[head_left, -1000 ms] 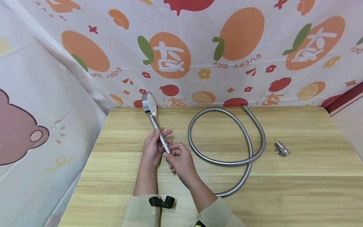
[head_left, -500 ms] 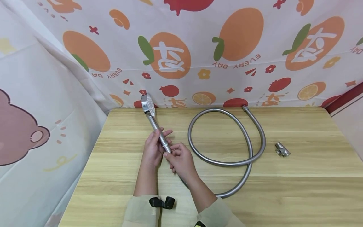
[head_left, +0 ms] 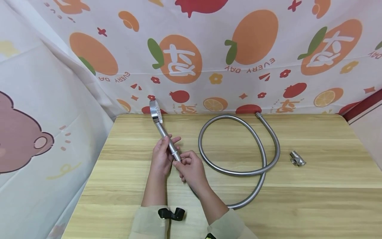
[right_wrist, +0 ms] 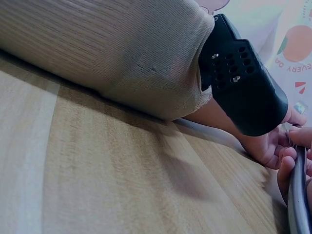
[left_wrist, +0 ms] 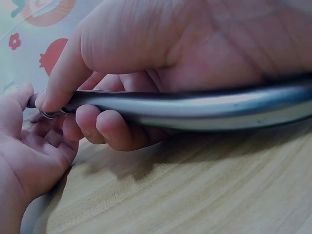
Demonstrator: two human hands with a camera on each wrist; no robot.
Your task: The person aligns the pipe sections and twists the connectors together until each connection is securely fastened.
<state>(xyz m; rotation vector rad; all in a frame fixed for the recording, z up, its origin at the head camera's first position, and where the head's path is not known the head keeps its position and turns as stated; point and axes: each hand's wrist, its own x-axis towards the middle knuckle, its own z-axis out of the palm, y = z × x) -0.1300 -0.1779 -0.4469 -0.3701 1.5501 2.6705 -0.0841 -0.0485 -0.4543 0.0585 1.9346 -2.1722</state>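
In the head view my left hand (head_left: 161,156) holds a chrome hand shower (head_left: 162,130) by its handle, thumb on top, fingertips showing on the far side. The shower's round spray head tilts up toward the back cloth. At the lower end of the handle my right hand (head_left: 192,169) pinches the end of a grey metal shower hose (head_left: 232,173). The left wrist view shows the hose (left_wrist: 209,109) running under the right palm, with the thumb and fingers around it. Fingers hide the joint between hose and handle, so how far they are joined cannot be told.
The hose lies in a loop on the wooden table (head_left: 322,202), its free end (head_left: 258,115) at the back edge. A small metal tee-shaped fitting (head_left: 297,159) lies to the right. A fruit-print cloth (head_left: 215,59) hangs behind the table. A black wrist device (head_left: 171,214) sits on the left sleeve.
The hand shower has turned slightly about its handle, so less of its spray face shows. Both hands keep nearly the same place and hold. The head view has shifted a little.
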